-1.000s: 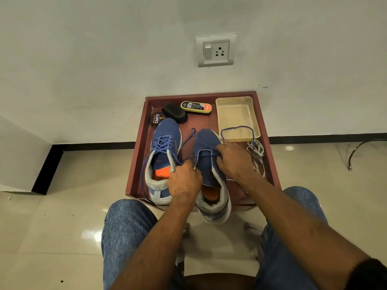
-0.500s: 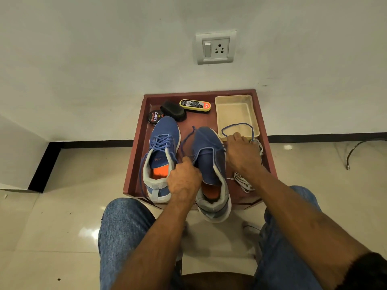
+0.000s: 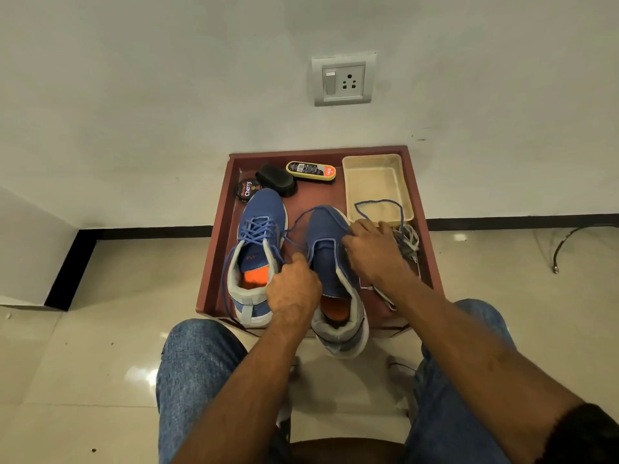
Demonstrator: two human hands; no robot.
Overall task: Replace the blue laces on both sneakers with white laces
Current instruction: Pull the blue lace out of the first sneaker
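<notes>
You are mid-way through unlacing the right sneaker (image 3: 330, 262), which lies at the near edge of the red-brown tray (image 3: 214, 262) with its heel hanging over that edge. Its eyelets look bare from here, so by my reading the strip-out on this shoe is nearly finished.

Your left hand (image 3: 294, 291) is curled at the tongue, between the two shoes, steadying the sneaker; one end of the blue lace (image 3: 378, 204) seems to run up into that fist, though the fingers hide the actual pinch. Your right hand (image 3: 375, 249) sits at the shoe's outer side, fingers bent at the toe end where the lace passes. I cannot tell whether it pinches the lace or only rests on it. The loose lace loops out over the near end of the beige container (image 3: 376, 187) in the tray's far right corner.

The left sneaker (image 3: 258, 256), along the tray's left edge, is fully laced in blue, untouched. The white laces (image 3: 407, 242) lie bundled against the right edge, just beside your right hand.

Next move, as I judge it: draw the blue lace clear, drop it aside, then pick a white lace and find its tip. Keep the two colours from tangling.
</notes>
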